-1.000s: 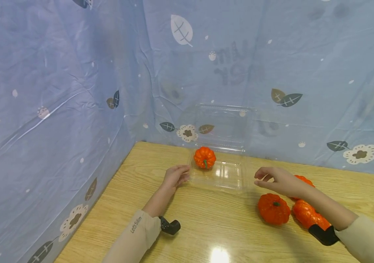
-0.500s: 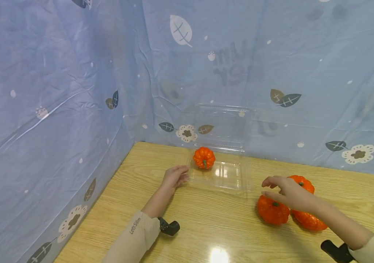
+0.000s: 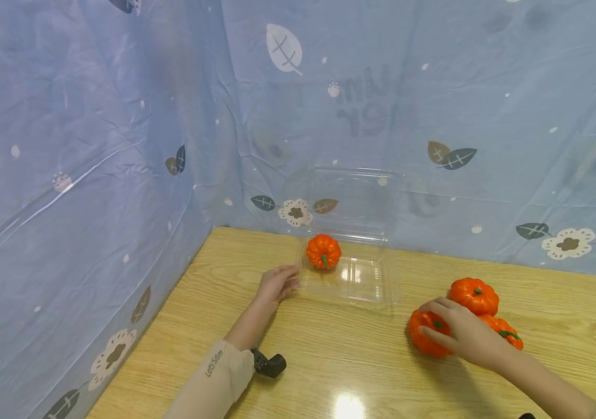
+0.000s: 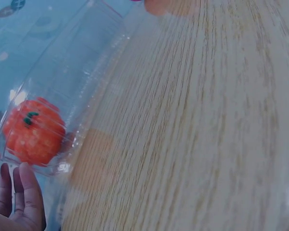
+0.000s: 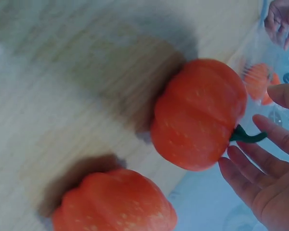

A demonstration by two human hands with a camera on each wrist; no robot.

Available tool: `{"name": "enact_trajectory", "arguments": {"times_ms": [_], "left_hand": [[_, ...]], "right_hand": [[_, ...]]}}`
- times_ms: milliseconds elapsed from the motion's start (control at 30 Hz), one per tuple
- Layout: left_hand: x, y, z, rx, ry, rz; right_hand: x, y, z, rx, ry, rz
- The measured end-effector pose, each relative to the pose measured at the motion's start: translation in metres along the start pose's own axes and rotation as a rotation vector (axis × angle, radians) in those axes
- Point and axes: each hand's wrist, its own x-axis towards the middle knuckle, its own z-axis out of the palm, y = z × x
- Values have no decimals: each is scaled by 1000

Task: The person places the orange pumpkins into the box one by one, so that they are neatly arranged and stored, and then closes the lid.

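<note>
My left hand (image 3: 275,283) rests at the near-left side of a clear plastic clamshell box (image 3: 384,279), fingers loosely extended. In the left wrist view the fingertips (image 4: 25,172) lie at the box wall; whether they press it I cannot tell. Inside the box's left part sits a small orange pumpkin (image 3: 323,252) with a green stem. Over another orange pumpkin (image 3: 421,336) on the table hovers my right hand (image 3: 460,331), thumb and fingers spread. The right wrist view shows that pumpkin (image 5: 202,115) beside the fingertips, its curved stem close to them, with no grip round it.
Behind my right hand are two more pumpkins: one (image 3: 475,295) farther back, one (image 3: 507,331) partly hidden by the hand. The box's raised lid (image 3: 352,198) leans near the blue patterned curtain (image 3: 486,87). Everything stands on a wooden table (image 3: 339,361).
My right hand has moved right and toward me, from beside the box to over the nearest pumpkin. The left hand, box and pumpkins have stayed in place; the view shifts slightly.
</note>
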Motion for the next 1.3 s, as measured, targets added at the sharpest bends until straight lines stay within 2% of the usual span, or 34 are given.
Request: {"name": "enact_trajectory", "arguments": {"times_ms": [267, 567, 900, 1300], "left_hand": [[1, -1, 0, -4, -1, -8], [1, -3, -2, 9, -14, 11], [2, -3, -2, -7, -12, 5], [0, -1, -2, -5, -6, -14]], "right_hand": [[-7, 0, 8, -75, 35, -10], [-12, 1, 15, -121, 82, -3], [-14, 0, 21, -175, 130, -21], [-13, -1, 24, -184, 94, 51]]}}
